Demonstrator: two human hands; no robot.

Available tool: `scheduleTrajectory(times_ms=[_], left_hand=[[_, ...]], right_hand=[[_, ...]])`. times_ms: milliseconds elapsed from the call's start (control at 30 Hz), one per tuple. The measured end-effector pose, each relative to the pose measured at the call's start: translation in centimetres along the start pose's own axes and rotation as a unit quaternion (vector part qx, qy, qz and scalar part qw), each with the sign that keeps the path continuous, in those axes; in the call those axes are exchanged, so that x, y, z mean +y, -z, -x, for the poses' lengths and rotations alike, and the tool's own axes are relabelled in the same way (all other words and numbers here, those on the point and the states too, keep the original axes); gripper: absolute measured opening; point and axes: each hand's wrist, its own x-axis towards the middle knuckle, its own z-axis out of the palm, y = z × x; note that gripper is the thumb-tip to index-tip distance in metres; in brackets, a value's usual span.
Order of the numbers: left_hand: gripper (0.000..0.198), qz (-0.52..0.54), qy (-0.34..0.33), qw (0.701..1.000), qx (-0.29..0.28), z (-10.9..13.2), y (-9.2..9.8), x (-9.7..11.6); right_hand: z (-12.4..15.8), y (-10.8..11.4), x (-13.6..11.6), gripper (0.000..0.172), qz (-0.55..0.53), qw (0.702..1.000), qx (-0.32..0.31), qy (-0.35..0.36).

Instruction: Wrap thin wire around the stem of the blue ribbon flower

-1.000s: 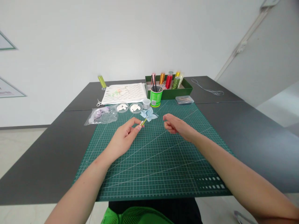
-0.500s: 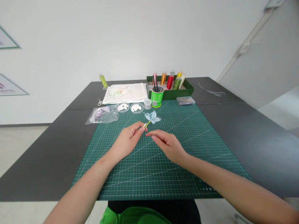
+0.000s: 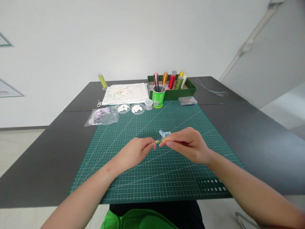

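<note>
A light blue artificial flower point(image 3: 164, 133) with a thin yellow-green stem is held above the green cutting mat point(image 3: 133, 187). My left hand point(image 3: 138, 151) pinches the lower end of the stem between thumb and fingers. From the other side, my right hand point(image 3: 188, 144) closes its thumb and fingertips on the stem just below the petals. Its fingers cover part of the flower. A small pale patch shows on the stem between the two hands.
Beyond the hands stand two dishes of white pieces point(image 3: 137, 109), a stack of small lidded tubs point(image 3: 148, 104), a green can of tools point(image 3: 158, 97) and a green box of thread spools point(image 3: 183, 93). A plastic bag point(image 3: 102, 116), small scissors point(image 3: 99, 103) and printed sheets point(image 3: 126, 93) lie left; a clear case point(image 3: 187, 100) lies right.
The flower has come nearer to me and to the right, its petals now partly hidden. My right hand has risen from beside the stem and closed on it. My left hand still grips the stem.
</note>
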Motion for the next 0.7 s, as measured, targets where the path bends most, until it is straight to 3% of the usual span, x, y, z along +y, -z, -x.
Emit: scheduleTrajectory(times_ms=[167,333,500,700], left_hand=[[0.034,0.029,-0.017,0.995,-0.094,0.6,-0.8,1.0],[0.033,0.035,-0.022,0.990,-0.136,0.8,-0.7,1.6],[0.034,0.042,-0.018,0.987,-0.152,0.9,-0.5,1.7],[0.033,0.048,-0.022,0.991,-0.126,1.1,0.1,1.6]], right_hand=[[-0.7,0.5,1.1,0.029,-0.074,0.995,-0.006,-0.062],[-1.3,0.1,3.1,0.032,-0.069,0.993,-0.007,-0.091],[-1.5,-0.3,4.5,0.035,-0.046,0.993,-0.037,-0.099],[-1.6,-0.3,6.3,0.037,-0.034,0.992,-0.071,-0.104]])
